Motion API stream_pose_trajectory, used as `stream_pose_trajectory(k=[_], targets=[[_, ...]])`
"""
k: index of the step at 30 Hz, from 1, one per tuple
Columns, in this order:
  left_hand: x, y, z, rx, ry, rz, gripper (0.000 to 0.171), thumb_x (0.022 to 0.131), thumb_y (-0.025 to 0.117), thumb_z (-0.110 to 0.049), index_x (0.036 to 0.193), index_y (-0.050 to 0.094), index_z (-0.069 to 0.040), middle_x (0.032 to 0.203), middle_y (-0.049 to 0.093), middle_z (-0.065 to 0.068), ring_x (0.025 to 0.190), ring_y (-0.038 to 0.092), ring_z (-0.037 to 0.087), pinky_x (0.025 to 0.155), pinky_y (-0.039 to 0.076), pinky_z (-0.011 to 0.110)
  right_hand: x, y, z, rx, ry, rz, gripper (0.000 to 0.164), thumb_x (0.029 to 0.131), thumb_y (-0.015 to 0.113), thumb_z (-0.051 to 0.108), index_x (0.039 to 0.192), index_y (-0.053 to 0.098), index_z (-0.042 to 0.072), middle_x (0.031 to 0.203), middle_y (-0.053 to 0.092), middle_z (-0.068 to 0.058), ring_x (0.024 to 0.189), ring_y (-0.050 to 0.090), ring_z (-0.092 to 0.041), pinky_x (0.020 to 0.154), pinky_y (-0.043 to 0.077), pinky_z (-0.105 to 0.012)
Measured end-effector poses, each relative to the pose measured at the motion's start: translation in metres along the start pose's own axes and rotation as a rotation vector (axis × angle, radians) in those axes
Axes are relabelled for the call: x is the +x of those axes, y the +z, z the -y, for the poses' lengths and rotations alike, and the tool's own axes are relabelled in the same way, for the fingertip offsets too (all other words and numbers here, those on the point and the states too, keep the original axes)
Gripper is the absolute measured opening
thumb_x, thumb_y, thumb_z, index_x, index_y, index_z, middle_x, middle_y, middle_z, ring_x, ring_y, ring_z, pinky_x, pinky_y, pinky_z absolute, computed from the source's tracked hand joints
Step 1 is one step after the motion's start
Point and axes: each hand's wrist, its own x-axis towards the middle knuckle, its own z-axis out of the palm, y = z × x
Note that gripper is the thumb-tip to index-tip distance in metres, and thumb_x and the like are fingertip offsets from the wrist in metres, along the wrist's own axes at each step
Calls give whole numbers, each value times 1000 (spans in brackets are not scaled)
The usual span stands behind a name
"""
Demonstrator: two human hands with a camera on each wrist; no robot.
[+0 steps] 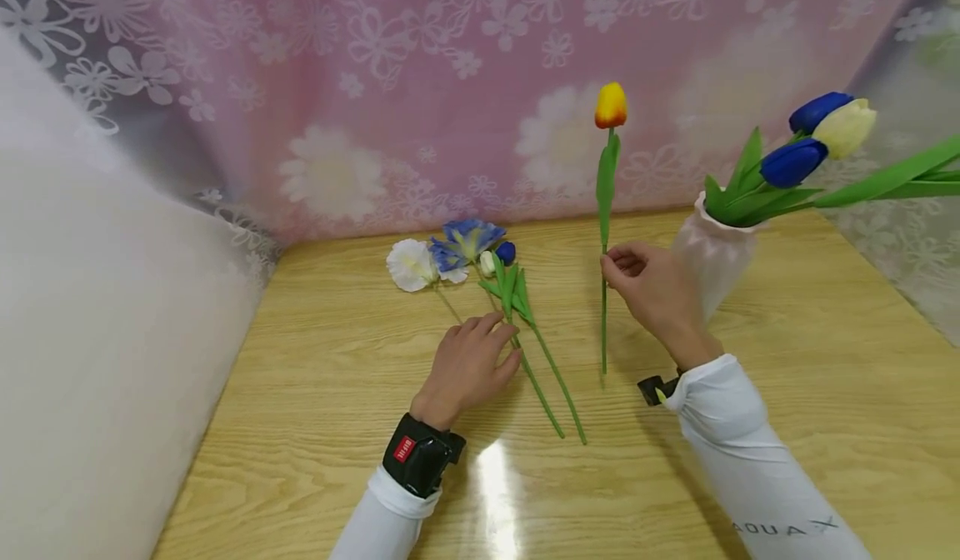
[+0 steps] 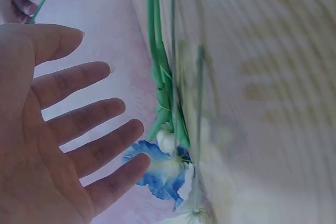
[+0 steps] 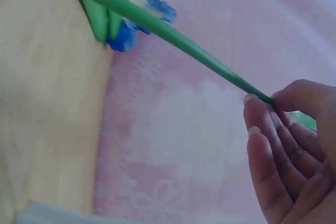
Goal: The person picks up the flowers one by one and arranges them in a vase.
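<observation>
My right hand (image 1: 660,293) pinches the green stem (image 3: 184,45) of a yellow-orange artificial tulip (image 1: 611,107) between thumb and fingertips, holding it upright. Beside that hand stands a pale vase (image 1: 720,247), partly hidden by it, with blue tulips (image 1: 793,163) and a cream tulip (image 1: 846,128) leaning out to the right. My left hand (image 1: 468,368) hovers over the flowers on the table, fingers spread with nothing in the palm in the left wrist view. Under and beyond it lie a small white tulip (image 2: 166,139), a small blue tulip (image 1: 506,252), a blue ruffled flower (image 1: 468,242) and a white one (image 1: 411,265).
The flowers lie on a wooden table (image 1: 315,427), heads toward the back and stems toward the front. A pink floral curtain (image 1: 450,127) hangs behind the table's far edge. A white surface (image 1: 97,318) borders the left side. Green leaves (image 1: 900,177) stick out far right.
</observation>
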Motion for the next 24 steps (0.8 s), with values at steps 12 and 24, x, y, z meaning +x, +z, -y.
stream_pose_trajectory(k=[12,24], targets=[[13,-7,-11,15,78,-31,35,99,50,-34,127,62,-16,137,51,9,121,51,28,94,43,47,1,-53,13,-47,-179,-363,22,88,68,19,96,74,0,80,71,-10,64,53,16,62,38,-2],[28,-13,-26,24,146,-70,37,99,50,-36,130,60,-18,138,50,8,121,51,27,94,44,45,7,-102,9,80,-135,-600,25,85,70,20,92,74,-3,74,65,13,64,58,9,63,44,-6]])
